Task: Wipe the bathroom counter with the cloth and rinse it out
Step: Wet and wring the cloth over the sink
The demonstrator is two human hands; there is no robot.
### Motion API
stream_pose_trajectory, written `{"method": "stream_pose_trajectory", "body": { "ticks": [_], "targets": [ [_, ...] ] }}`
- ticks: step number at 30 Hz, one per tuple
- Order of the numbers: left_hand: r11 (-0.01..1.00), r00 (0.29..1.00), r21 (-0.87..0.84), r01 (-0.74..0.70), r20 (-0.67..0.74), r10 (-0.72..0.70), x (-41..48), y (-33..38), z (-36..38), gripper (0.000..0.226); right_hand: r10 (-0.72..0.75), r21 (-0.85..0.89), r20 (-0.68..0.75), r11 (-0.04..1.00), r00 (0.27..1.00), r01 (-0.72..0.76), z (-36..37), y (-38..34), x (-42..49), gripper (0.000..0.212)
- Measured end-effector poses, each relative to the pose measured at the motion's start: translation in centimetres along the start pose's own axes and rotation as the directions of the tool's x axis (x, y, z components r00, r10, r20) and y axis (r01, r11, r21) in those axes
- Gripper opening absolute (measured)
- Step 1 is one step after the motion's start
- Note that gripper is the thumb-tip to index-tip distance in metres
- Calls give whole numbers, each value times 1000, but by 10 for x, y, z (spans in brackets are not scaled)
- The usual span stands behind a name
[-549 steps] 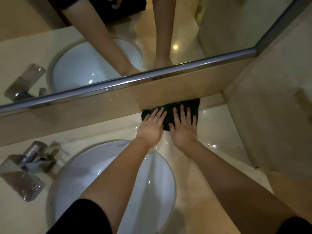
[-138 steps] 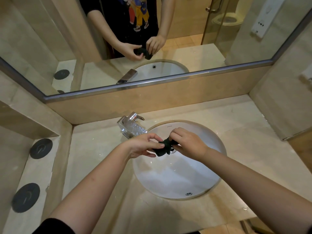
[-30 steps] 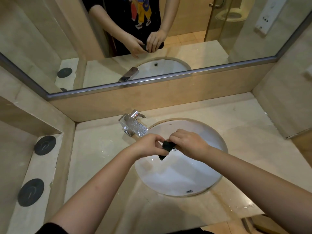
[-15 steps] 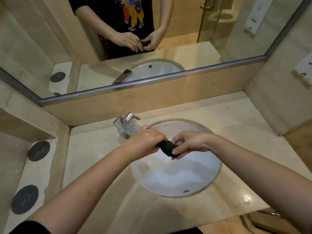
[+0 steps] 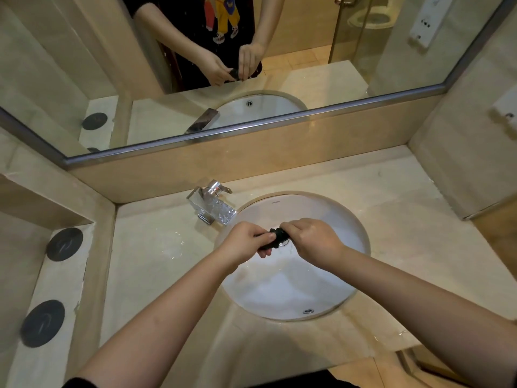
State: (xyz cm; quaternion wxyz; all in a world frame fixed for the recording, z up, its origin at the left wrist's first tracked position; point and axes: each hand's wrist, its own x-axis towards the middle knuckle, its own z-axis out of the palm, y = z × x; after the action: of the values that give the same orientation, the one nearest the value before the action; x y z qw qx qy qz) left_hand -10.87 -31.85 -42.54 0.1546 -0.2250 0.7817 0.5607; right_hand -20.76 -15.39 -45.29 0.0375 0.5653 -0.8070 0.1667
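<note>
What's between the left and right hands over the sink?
Head view: only the dark cloth, bunched up, gripped by the left hand and the right hand above the sink.

The basin (image 5: 293,289) is glossy white, with a small silver ring (image 5: 308,311) at its near edge. Over the basin, the cloth (image 5: 277,238) is very dark, black or deep green. Around the basin the counter (image 5: 156,275) is cream stone with faint pale veining. The tap (image 5: 212,204) at the basin's far-left rim is bright chrome. Behind the basin runs a tan backsplash (image 5: 251,163), topped by the mirror's silver frame (image 5: 251,126). Left of the basin, two discs (image 5: 65,244) are dark grey. In the mirror beyond the basin, a black shirt (image 5: 195,29) bears a red, yellow and blue cartoon print.
</note>
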Motion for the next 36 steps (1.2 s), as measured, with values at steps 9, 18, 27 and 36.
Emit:
{"method": "stream_pose_trajectory", "body": {
  "ticks": [9, 18, 27, 36],
  "targets": [
    [994, 977, 93, 59, 199, -76, 0, -15, -2, 20, 71, 56, 405, 993, 911, -102, -7, 1, 0, 20],
    [643, 903, 663, -384, 126, 410, 9, -7, -20, 23, 127, 545, 805, 231, 580, -806, -42, 6, 18, 23],
    [441, 836, 799, -408, 134, 531, 2, -10, -22, 20, 191, 475, 742, 527, 643, -705, -45, -7, 24, 12],
    [999, 999, 29, -14, 36, 13, -7, -6, -14, 26, 74, -143, 65, 988, 995, -64, -16, -13, 7, 32]
  ]
}}
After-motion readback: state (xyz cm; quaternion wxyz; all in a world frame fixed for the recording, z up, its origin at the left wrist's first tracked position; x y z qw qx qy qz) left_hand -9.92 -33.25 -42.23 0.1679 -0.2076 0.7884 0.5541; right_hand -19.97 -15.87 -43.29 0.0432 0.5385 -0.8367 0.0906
